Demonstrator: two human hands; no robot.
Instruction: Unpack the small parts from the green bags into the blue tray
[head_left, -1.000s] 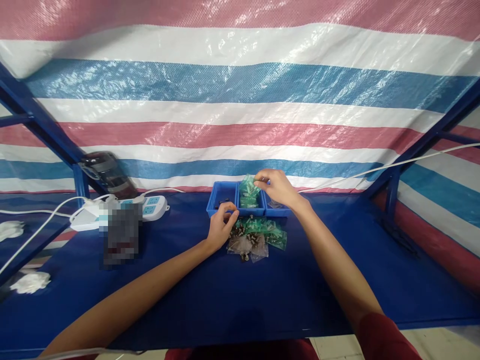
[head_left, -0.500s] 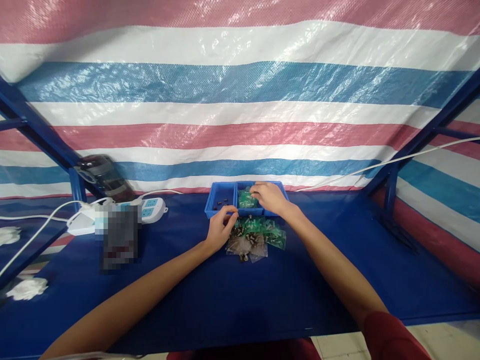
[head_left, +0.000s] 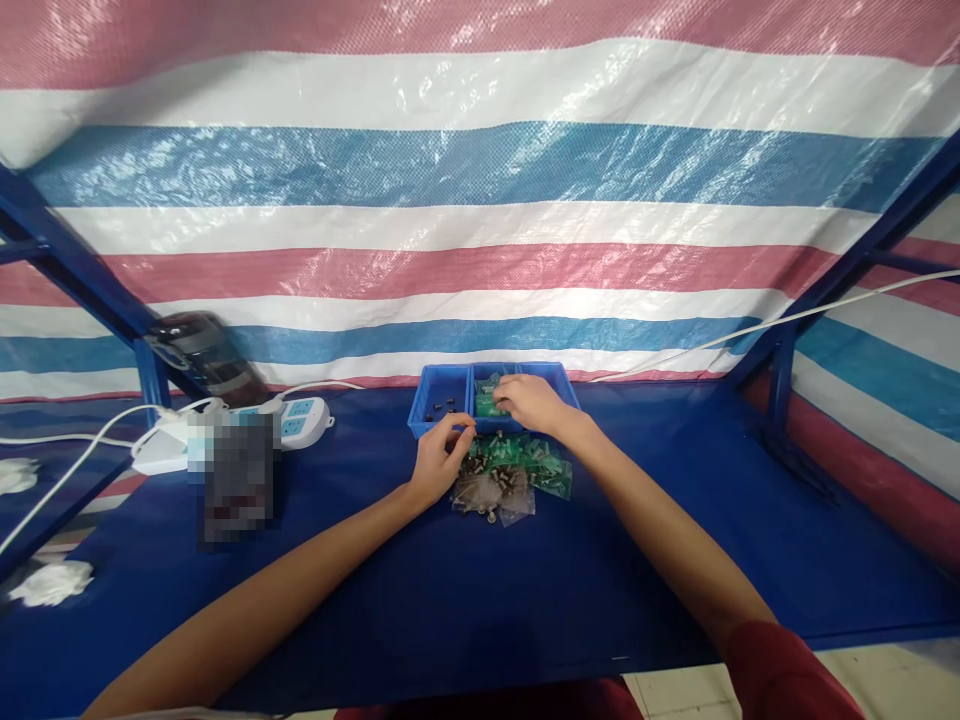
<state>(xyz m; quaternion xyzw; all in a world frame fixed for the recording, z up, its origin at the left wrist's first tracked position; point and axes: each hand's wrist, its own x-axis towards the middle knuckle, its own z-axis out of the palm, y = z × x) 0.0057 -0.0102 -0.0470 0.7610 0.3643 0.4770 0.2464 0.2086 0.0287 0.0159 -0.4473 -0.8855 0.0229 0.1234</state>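
Observation:
My left hand (head_left: pixel 438 462) hangs at the front edge of a blue divided bin (head_left: pixel 417 430), thumb and forefinger pinched together. Anything between those fingertips is too small to make out. Over the bin's middle compartment, my right hand (head_left: pixel 529 404) has its fingers bent down onto small green plastic bags (head_left: pixel 489 406); whether it grips one is hidden. A few small dark parts (head_left: pixel 439 408) lie in the left compartment. Before the bin, between my hands, is a pile of green bags (head_left: pixel 551 472) and clear bags (head_left: pixel 480 490) with small metal pieces.
To the left lie a white power strip (head_left: pixel 304 424) with cables and a blurred-out dark object (head_left: pixel 238 480). A dark bottle (head_left: pixel 206 355) leans by the blue frame post. Crumpled white tissue (head_left: pixel 52 582) sits farther left. A striped tarp (head_left: pixel 480 270) hangs behind the blue table (head_left: pixel 420 600).
My right hand has shifted slightly left and down within the middle compartment, and the green bags there have moved a little. My left hand stays nearly in place.

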